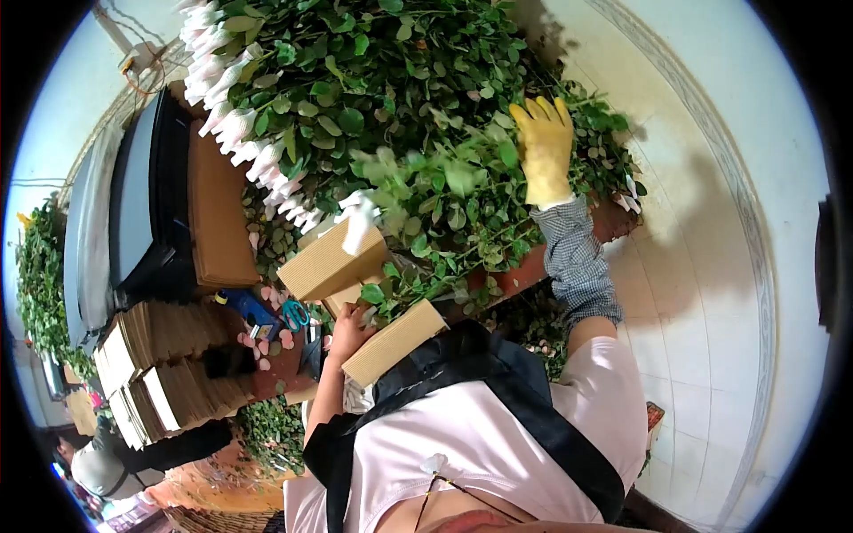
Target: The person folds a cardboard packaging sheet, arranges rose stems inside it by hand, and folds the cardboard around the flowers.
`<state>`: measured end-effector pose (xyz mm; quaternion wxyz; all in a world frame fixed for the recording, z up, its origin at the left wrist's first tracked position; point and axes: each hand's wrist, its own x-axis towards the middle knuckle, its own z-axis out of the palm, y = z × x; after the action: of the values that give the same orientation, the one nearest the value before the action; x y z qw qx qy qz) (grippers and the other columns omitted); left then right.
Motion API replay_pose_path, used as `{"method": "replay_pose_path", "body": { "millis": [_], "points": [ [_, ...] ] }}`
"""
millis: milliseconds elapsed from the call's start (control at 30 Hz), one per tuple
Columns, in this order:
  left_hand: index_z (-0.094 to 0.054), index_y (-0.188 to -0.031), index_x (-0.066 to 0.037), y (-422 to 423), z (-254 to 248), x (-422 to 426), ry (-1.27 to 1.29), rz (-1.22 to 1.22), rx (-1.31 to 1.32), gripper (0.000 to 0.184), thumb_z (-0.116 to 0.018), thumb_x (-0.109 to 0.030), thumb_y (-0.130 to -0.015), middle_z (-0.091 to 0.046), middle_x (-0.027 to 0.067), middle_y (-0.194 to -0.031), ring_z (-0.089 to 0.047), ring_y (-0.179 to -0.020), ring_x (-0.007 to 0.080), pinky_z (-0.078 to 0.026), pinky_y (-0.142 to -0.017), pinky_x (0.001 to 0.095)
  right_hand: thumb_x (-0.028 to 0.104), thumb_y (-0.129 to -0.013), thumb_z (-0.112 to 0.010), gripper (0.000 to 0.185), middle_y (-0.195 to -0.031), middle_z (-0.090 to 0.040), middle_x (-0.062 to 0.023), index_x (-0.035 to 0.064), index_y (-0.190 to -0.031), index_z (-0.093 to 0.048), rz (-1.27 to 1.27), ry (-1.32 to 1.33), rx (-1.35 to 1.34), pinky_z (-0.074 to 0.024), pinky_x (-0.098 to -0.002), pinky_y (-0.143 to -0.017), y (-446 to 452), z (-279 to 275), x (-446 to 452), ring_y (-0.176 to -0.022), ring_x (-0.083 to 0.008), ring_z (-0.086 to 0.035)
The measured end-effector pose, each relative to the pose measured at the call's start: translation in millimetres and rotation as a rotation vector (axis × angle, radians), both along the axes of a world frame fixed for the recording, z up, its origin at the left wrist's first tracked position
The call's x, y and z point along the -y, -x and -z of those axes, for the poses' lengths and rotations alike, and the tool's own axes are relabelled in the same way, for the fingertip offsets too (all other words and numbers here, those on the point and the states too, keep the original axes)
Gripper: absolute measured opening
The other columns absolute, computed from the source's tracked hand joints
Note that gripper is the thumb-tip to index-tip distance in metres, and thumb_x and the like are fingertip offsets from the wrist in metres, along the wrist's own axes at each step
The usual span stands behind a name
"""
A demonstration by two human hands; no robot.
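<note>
My left hand is closed at the inner edge of a folded corrugated cardboard piece, near my chest; its fingertips are partly hidden. A second corrugated flap stands just beyond, with a white-netted flower head over it. Leafy stems lie between the flaps and stretch right. My right hand, in a yellow glove, has its fingers stretched out and apart at the leafy ends of the stems. Behind is a large heap of leafy stems, its netted pinkish-white heads lined along the left.
Left of the heap stand dark boxes and brown cardboard sheets. Stacked cardboard sleeves lie nearer. Blue scissors and loose petals are on the reddish table. A person in a cap is at the lower left.
</note>
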<state>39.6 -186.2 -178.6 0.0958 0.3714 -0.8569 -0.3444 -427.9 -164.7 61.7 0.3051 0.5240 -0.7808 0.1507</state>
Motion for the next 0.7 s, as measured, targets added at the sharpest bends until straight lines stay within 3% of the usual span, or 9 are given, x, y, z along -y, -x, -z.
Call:
{"method": "replay_pose_path", "body": {
  "millis": [167,233,267,333,400,433,533,600,700],
  "points": [
    [-0.062,-0.124,-0.003,0.7,9.0,4.9,-0.009,0.027,-0.02,0.057,-0.076,-0.015,-0.07,-0.052,0.0187,-0.109,-0.058,-0.097,0.0368,-0.05,-0.085,0.0414,0.008,-0.084,-0.059,0.037,-0.124,-0.065,-0.0028,0.0215,-0.118,-0.065,0.087,-0.006,-0.132,-0.0311,-0.0405,-0.113,22.7,22.7,43.2,-0.124,-0.0216,-0.054],
    [-0.063,-0.124,-0.007,-4.4,21.2,6.1,0.002,0.034,-0.03,0.056,-0.076,-0.014,-0.07,-0.052,0.0171,-0.106,-0.058,-0.094,0.0349,-0.05,-0.084,0.0404,0.012,-0.081,-0.065,0.043,-0.137,-0.054,-0.0091,0.02,-0.123,-0.062,0.251,-0.091,-0.071,-0.0305,-0.0428,-0.113,37.9,57.6,60.7,-0.128,-0.0266,-0.048],
    [-0.064,-0.124,-0.008,-3.0,14.6,5.3,-0.034,0.021,-0.019,0.055,-0.076,-0.013,-0.07,-0.053,0.0167,-0.107,-0.058,-0.096,0.0348,-0.05,-0.085,0.0402,0.015,-0.077,-0.071,0.052,-0.142,-0.05,-0.0121,0.0187,-0.128,-0.058,0.376,-0.14,0.005,-0.031,-0.0435,-0.112,35.3,61.5,69.8,-0.13,-0.0284,-0.046],
    [-0.064,-0.124,-0.009,-4.8,20.8,6.6,0.006,0.04,-0.031,0.056,-0.075,-0.013,-0.069,-0.054,0.0172,-0.109,-0.059,-0.099,0.0349,-0.05,-0.087,0.0402,0.031,-0.047,-0.096,0.117,-0.147,-0.041,-0.0171,0.012,-0.146,-0.036,0.364,-0.309,0.254,-0.0381,-0.0464,-0.107,18.3,91.6,84.8,-0.126,-0.0314,-0.048],
    [-0.062,-0.12,-0.004,-4.9,20.4,4.7,-0.001,0.029,0.002,0.054,-0.076,-0.019,-0.07,-0.054,0.0194,-0.111,-0.059,-0.098,0.0386,-0.051,-0.086,0.0433,0.031,-0.081,-0.076,0.068,-0.135,-0.054,-0.0184,0.0062,-0.137,-0.047,-0.019,-0.061,0.389,-0.0486,-0.0466,-0.093,11.0,167.5,102.0,-0.109,-0.0296,-0.061],
    [-0.063,-0.12,-0.005,-3.9,17.7,3.7,0.004,0.026,0.037,0.054,-0.076,-0.02,-0.071,-0.054,0.0196,-0.112,-0.059,-0.098,0.0388,-0.052,-0.086,0.0434,0.021,-0.093,-0.061,0.053,-0.126,-0.06,-0.018,0.0048,-0.141,-0.046,-0.076,-0.228,0.463,-0.0507,-0.0448,-0.086,0.7,187.9,100.8,-0.101,-0.0275,-0.064],
    [-0.062,-0.122,-0.006,-1.8,11.4,4.9,0.004,0.042,0.058,0.055,-0.076,-0.021,-0.071,-0.054,0.0198,-0.112,-0.06,-0.1,0.0398,-0.052,-0.087,0.0433,0.014,-0.097,-0.054,0.059,-0.126,-0.06,-0.0171,0.0058,-0.151,-0.033,-0.109,0.052,1.725,-0.0504,-0.0408,-0.086,2.0,275.8,110.1,-0.102,-0.027,-0.062],
    [-0.061,-0.124,-0.005,-5.4,15.2,9.5,-0.026,0.056,0.063,0.056,-0.076,-0.022,-0.073,-0.055,0.0197,-0.112,-0.059,-0.103,0.0398,-0.052,-0.089,0.0439,0.019,-0.091,-0.062,0.035,-0.13,-0.06,-0.0165,0.01,-0.124,-0.062,-0.094,-0.489,0.593,-0.0484,-0.0378,-0.098,-3.2,249.9,105.9,-0.115,-0.0328,-0.058],
    [-0.061,-0.126,-0.006,3.6,-32.4,20.3,-0.007,0.106,0.243,0.056,-0.075,-0.03,-0.078,-0.056,0.0225,-0.118,-0.056,-0.111,0.0405,-0.049,-0.094,0.046,0.026,-0.09,-0.061,0.033,-0.107,-0.07,-0.0113,0.0171,-0.122,-0.064,-0.011,-0.586,0.62,-0.0522,-0.0425,-0.087,13.6,186.1,118.3,-0.096,-0.0304,-0.066]
  ]
}}
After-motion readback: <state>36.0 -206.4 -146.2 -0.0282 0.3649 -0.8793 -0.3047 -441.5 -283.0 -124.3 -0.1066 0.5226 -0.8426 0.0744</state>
